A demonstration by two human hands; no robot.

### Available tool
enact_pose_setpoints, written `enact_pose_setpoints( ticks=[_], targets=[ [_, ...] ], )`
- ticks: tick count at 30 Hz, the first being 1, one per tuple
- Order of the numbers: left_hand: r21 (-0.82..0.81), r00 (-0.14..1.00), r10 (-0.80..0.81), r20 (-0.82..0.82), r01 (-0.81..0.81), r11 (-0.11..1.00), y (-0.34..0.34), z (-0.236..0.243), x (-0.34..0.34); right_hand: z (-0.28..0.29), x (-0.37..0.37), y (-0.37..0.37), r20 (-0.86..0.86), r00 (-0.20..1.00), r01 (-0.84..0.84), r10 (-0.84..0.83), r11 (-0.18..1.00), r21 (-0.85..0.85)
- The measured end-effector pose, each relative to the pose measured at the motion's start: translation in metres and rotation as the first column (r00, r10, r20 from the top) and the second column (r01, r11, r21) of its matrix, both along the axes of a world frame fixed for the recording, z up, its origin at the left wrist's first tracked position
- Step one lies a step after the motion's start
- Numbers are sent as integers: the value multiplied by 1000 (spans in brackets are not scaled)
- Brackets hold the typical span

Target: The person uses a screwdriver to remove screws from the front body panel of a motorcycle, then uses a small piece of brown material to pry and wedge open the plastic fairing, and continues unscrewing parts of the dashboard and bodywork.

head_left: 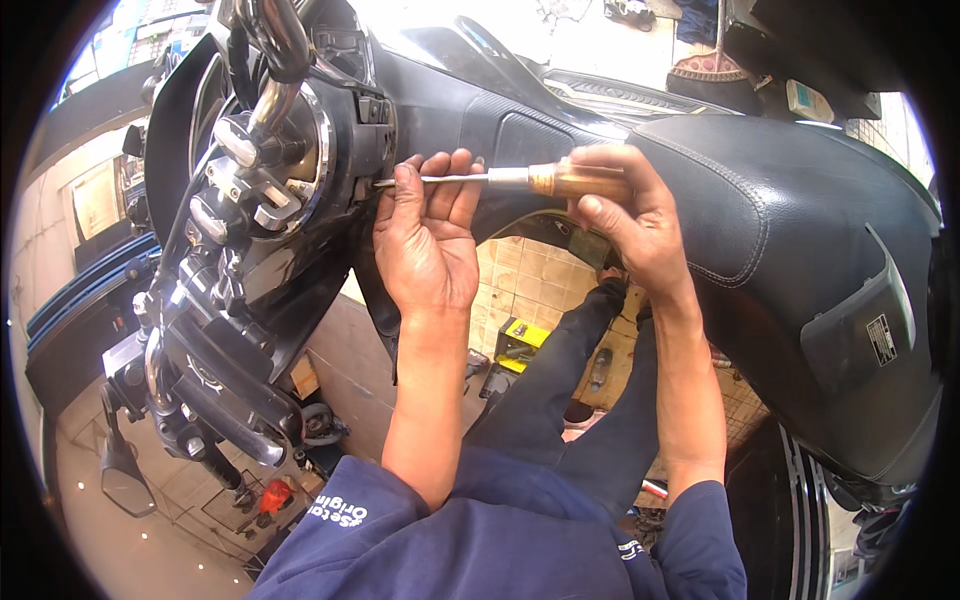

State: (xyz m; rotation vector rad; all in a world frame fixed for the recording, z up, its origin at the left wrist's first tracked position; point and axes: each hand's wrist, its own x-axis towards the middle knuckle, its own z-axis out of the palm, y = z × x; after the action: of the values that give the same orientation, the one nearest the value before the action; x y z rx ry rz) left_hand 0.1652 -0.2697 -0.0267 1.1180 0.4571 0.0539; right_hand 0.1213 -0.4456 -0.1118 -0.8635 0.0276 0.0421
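A screwdriver [515, 177] with a wooden handle lies almost level in front of the motorcycle's dark body panel [425, 105]. My right hand [635, 220] is closed round the handle, its thumb along the near side. Palm up, my left hand [430, 240] steadies the metal shaft, with the thumb across it and the fingers behind. At the left, the tip meets the black trim [372, 150] beside the handlebar area; what exactly it touches is too small to make out.
Handlebar and chrome steering parts [265, 160] crowd the left. To the right stretches the black seat [740, 190], with a loose-looking dark side panel [865, 310] on it. A yellow toolbox [522, 335] stands on the tiled floor by my legs. A mirror [125, 470] juts out lower left.
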Motion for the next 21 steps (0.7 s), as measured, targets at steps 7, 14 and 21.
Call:
enact_pose_setpoints(
  ticks=[7, 14, 21],
  targets=[
    [146, 999, -25, -20, 28, 989, 6, -3, -3, 2, 34, -9, -392, 790, -558, 471, 818, -140],
    [24, 994, -85, 62, 84, 996, 0, -6, -1, -14, 33, -4, 508, 861, 465, -20, 437, -770],
    [80, 998, -45, 37, 42, 996, 5, -3, -3, -1, 10, -7, -439, 889, -137, 134, 990, 26]
  ],
)
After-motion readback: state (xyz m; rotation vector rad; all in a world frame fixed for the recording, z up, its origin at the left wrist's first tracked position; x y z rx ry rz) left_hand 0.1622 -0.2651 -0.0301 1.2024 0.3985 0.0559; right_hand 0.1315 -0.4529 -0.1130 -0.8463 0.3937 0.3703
